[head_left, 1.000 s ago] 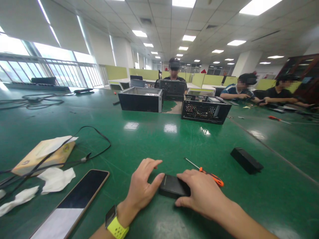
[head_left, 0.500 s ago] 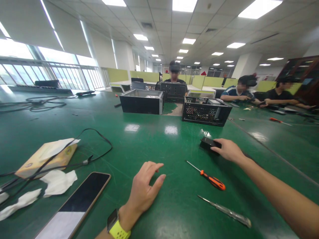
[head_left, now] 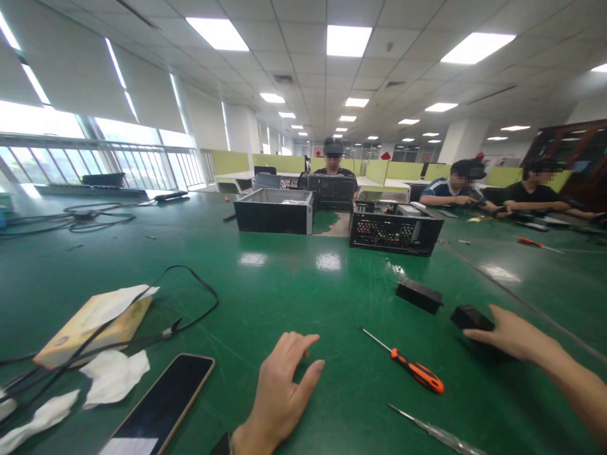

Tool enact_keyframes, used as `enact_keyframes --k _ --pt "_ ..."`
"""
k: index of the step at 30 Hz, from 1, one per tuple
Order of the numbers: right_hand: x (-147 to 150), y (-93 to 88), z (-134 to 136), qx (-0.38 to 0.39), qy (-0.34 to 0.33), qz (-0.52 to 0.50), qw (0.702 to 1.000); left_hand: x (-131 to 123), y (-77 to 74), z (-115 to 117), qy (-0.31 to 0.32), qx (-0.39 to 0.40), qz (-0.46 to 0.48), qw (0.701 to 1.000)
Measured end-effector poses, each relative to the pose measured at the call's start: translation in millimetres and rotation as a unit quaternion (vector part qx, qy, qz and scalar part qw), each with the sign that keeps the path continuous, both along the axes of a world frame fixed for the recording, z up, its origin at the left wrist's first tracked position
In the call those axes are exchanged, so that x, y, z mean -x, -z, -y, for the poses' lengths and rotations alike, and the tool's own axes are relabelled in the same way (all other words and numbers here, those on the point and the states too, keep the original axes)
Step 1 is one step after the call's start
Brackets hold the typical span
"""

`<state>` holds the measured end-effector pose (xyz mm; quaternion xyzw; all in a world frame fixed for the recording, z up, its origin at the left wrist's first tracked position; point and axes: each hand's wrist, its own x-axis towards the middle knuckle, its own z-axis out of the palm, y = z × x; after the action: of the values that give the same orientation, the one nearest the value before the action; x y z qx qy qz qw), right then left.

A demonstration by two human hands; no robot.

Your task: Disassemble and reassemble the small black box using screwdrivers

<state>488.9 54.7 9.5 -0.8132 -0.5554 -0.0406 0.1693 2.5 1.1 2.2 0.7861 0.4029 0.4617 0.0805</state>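
- Right hand [head_left: 519,332]: thumb and fingers grasp the right end of a black block [head_left: 469,318], thumb along the near side. From where I stand, I cannot tell whether its underside touches the table [head_left: 284,291].
- Left hand [head_left: 282,388]: released, fingers loosely bent, thumb spread apart from them; a dark band circles the wrist.
- Second block [head_left: 420,296], also black: lying on the table near the held one, at ten o'clock from the right hand (twelve being straight ahead).
- Orange-handled screwdriver [head_left: 417,371]: at eight o'clock from the same hand, tip aimed toward ten.
- Clear-handled screwdriver [head_left: 441,436]: at seven o'clock, tip likewise toward ten, handle partly out of view.
- Phone [head_left: 175,392]: at nine o'clock from the left hand, with crumpled tissue [head_left: 116,376] beyond it.
- Tissue pack [head_left: 95,322]: at ten o'clock, crossed by a black cable [head_left: 169,331].
- Open case [head_left: 272,217]: at twelve o'clock; perforated case [head_left: 396,234] at one; upright case [head_left: 332,191] farther back between them.
- Co-worker [head_left: 333,170]: behind the upright case; two others [head_left: 443,189] sit between one and two o'clock.
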Motion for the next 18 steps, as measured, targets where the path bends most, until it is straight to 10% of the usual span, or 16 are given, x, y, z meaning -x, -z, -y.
enact_keyframes --k 6,12,18 --pt "-9 -16.1 43 0.06 -0.012 -0.071 0.996 -7 1.3 2 -0.02 -0.004 -0.017 1.0" --pt "155 -65.9 62 0.101 -0.338 -0.106 0.93 -11 1.7 4 0.031 0.025 -0.078 0.996" --pt "257 -49.6 65 0.123 -0.461 -0.069 0.876 -8 -0.1 5 0.048 0.038 -0.14 0.988"
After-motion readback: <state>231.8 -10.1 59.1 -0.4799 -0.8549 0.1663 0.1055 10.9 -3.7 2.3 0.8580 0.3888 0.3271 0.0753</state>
